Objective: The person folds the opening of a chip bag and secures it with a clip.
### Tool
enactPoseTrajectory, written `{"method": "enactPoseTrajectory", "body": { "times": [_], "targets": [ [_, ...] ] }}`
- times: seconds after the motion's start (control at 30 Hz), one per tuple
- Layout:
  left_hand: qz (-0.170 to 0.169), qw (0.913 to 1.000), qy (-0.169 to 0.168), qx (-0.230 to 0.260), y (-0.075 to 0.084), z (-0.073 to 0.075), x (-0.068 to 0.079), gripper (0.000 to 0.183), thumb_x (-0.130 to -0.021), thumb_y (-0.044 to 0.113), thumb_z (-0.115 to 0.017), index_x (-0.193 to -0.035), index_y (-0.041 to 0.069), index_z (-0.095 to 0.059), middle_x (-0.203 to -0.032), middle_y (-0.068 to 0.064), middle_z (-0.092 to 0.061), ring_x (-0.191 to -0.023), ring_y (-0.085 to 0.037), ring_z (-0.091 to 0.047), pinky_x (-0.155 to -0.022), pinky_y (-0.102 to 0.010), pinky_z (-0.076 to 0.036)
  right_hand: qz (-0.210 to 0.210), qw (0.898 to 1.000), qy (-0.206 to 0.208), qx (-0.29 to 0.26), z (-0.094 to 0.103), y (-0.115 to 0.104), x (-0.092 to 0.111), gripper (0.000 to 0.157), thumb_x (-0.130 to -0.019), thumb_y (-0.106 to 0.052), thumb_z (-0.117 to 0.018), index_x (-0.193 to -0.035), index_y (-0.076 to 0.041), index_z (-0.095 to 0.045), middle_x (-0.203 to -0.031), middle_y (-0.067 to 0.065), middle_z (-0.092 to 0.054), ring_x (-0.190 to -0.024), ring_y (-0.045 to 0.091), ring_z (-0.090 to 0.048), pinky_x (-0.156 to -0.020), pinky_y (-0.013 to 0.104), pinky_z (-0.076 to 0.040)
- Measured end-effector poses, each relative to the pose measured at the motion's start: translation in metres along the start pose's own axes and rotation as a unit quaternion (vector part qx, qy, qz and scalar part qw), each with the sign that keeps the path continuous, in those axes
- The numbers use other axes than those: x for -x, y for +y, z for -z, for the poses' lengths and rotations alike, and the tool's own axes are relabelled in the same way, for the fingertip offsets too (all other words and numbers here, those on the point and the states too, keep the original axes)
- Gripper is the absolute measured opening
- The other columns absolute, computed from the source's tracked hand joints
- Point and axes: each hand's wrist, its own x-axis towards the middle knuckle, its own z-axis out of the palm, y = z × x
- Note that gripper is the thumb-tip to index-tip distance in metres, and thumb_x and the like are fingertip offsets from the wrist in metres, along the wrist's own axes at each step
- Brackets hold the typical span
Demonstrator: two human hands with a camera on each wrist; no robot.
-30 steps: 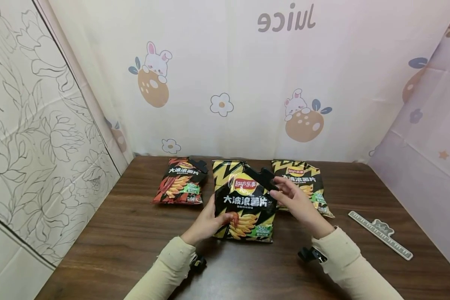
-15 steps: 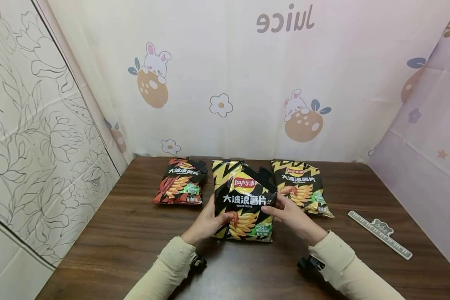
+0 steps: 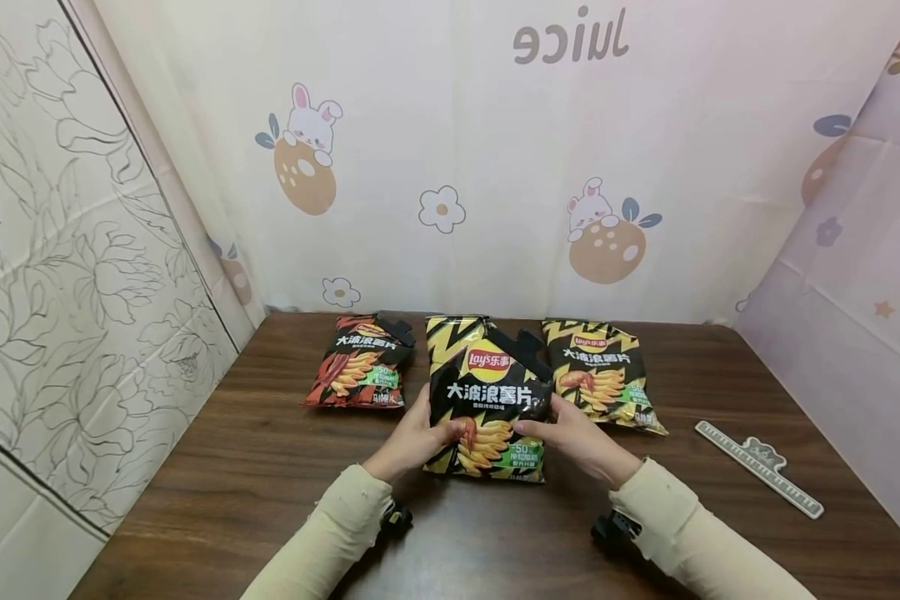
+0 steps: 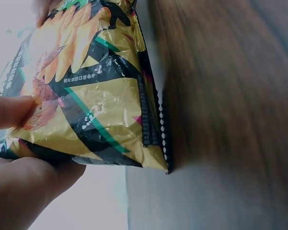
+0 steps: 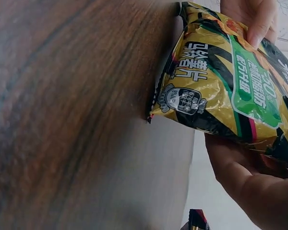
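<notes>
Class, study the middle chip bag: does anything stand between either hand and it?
Nothing visible does. The left hand and the right hand grip the middle chip bag directly, from opposite sides. In the head view, the black clip sits across its upper right corner, above the right hand, not under its grip.

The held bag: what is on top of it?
The bag carries a black clip at upper right; left hand and right hand rest thumbs on its front. Beneath these, its surface is covered.

Three chip bags [image 3: 487, 400], two black clips [image 3: 523, 348], one pale clip [image 3: 759, 468], two hands [image 3: 588, 442]
</notes>
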Motion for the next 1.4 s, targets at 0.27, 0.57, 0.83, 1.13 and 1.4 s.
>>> {"method": "enactPoseTrajectory", "body": {
  "times": [0.27, 0.57, 0.83, 1.13, 1.4],
  "targets": [
    [0.026, 0.9996, -0.005, -0.012, -0.002, 0.003, -0.003, 0.081, -0.095, 0.016, -0.063, -0.156, 0.002, -0.011, -0.16, -0.022, -0.021, -0.148, -0.034, -0.02, -0.118, -0.055, -0.02, 0.008, 1.0, 0.01, 0.005, 0.001, 0.002, -0.005, 0.078, -0.09, -0.034, -0.072, -0.15, -0.006, -0.032, -0.146, 0.017, -0.048, -0.132, 0.03, -0.048, -0.108, 0.048, -0.04],
    [0.022, 0.9996, 0.004, 0.017, -0.003, 0.004, -0.007, 0.069, -0.095, 0.013, -0.063, -0.152, 0.007, -0.025, -0.151, -0.017, -0.038, -0.14, -0.03, -0.036, -0.114, -0.051, -0.03, 0.011, 0.999, 0.033, 0.001, 0.001, 0.001, -0.011, 0.08, -0.089, -0.034, -0.073, -0.152, -0.008, -0.031, -0.152, 0.018, -0.04, -0.137, 0.034, -0.042, -0.11, 0.052, -0.036],
    [0.029, 0.9989, 0.032, 0.018, -0.004, 0.002, -0.011, 0.062, -0.093, 0.024, -0.068, -0.143, 0.007, -0.035, -0.14, -0.016, -0.05, -0.124, -0.027, -0.051, -0.101, -0.041, -0.044, 0.034, 0.998, 0.041, -0.022, 0.003, 0.0, -0.018, 0.08, -0.09, -0.027, -0.072, -0.154, -0.008, -0.028, -0.145, 0.023, -0.047, -0.124, 0.029, -0.054, -0.094, 0.034, -0.049],
    [0.029, 0.9981, 0.052, -0.02, -0.003, 0.002, -0.012, 0.057, -0.093, 0.023, -0.069, -0.139, 0.007, -0.039, -0.133, -0.016, -0.054, -0.119, -0.028, -0.056, -0.096, -0.043, -0.048, 0.032, 0.998, 0.041, -0.034, 0.005, -0.001, -0.024, 0.078, -0.091, -0.024, -0.071, -0.154, -0.009, -0.027, -0.148, 0.023, -0.043, -0.127, 0.031, -0.052, -0.098, 0.039, -0.048],
    [0.032, 0.9958, 0.068, -0.052, -0.002, 0.001, -0.013, 0.048, -0.095, 0.013, -0.064, -0.137, 0.007, -0.041, -0.131, -0.017, -0.055, -0.116, -0.028, -0.058, -0.092, -0.043, -0.049, 0.019, 0.998, 0.065, -0.002, 0.006, -0.003, -0.032, 0.078, -0.09, -0.027, -0.073, -0.152, -0.008, -0.031, -0.144, 0.022, -0.046, -0.11, 0.022, -0.054, -0.084, 0.028, -0.045]
  ]
}}
